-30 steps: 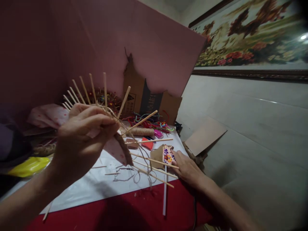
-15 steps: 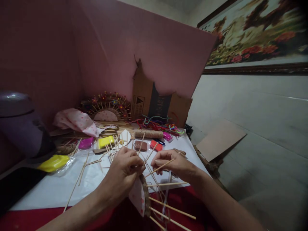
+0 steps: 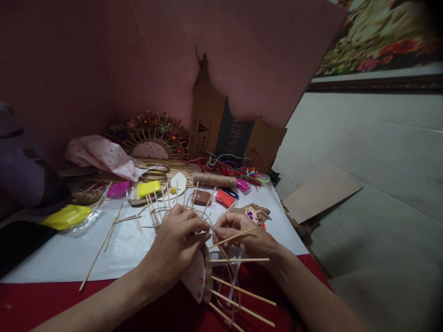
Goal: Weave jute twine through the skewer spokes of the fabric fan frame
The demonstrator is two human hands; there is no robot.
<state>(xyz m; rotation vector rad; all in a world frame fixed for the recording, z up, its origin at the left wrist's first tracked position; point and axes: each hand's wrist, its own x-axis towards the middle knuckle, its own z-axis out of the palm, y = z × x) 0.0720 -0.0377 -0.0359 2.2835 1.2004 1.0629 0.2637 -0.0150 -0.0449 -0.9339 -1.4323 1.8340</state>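
Observation:
My left hand (image 3: 178, 242) is closed on a half-round craft piece (image 3: 196, 280) covered in white fabric with pink-red dots. Brown twine is wound along its curved rim, and thin wooden sticks (image 3: 244, 290) fan outward from it. Close by, my right hand (image 3: 242, 233) pinches a strand of twine among the sticks, its fingertips almost meeting those of my left. A loose loop of twine (image 3: 238, 287) hangs down over the lower sticks. The left fingers hide part of the rim.
Clay packets in yellow (image 3: 148, 189), brown (image 3: 202, 198) and red (image 3: 224, 198) lie behind my hands, near a twine roll (image 3: 214, 180). A finished stick fan (image 3: 150, 150) leans at the back beside torn cardboard (image 3: 207, 115). Scissors (image 3: 154, 173) and a dark flat object (image 3: 24, 242) lie leftward.
My right hand has moved in toward my left fingertips, at the sticks. The view has shifted slightly, and a patterned scrap now shows behind my right hand.

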